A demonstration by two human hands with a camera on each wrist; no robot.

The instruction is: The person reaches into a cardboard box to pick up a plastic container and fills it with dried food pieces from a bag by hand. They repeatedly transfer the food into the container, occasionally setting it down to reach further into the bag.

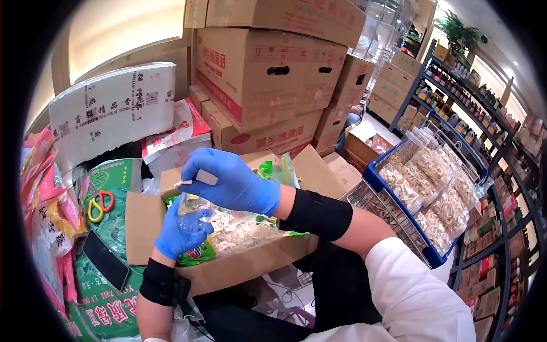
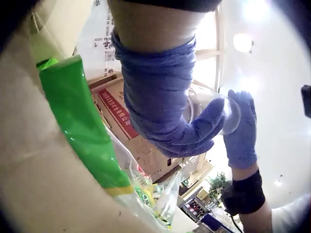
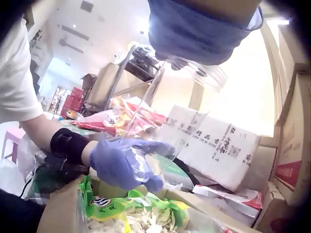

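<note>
Two grips | left hand (image 1: 185, 227) clasping clear plastic (image 1: 196, 206) | right hand (image 1: 233, 181) pinching its top | open carton (image 1: 250, 261) below, left of blue basket (image 1: 399, 219)

From here, the left hand (image 1: 183, 229) grips clear plastic (image 1: 194, 208) over an open carton (image 1: 250, 265); scissors (image 1: 94, 210) lie at nine o'clock, a blue-rimmed basket (image 1: 399, 221) at three.

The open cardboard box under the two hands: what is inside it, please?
Inside the cardboard box are many pale dried pieces and green printed packaging. The right hand and left hand cover part of the view; the bottom is hidden under the contents.
</note>
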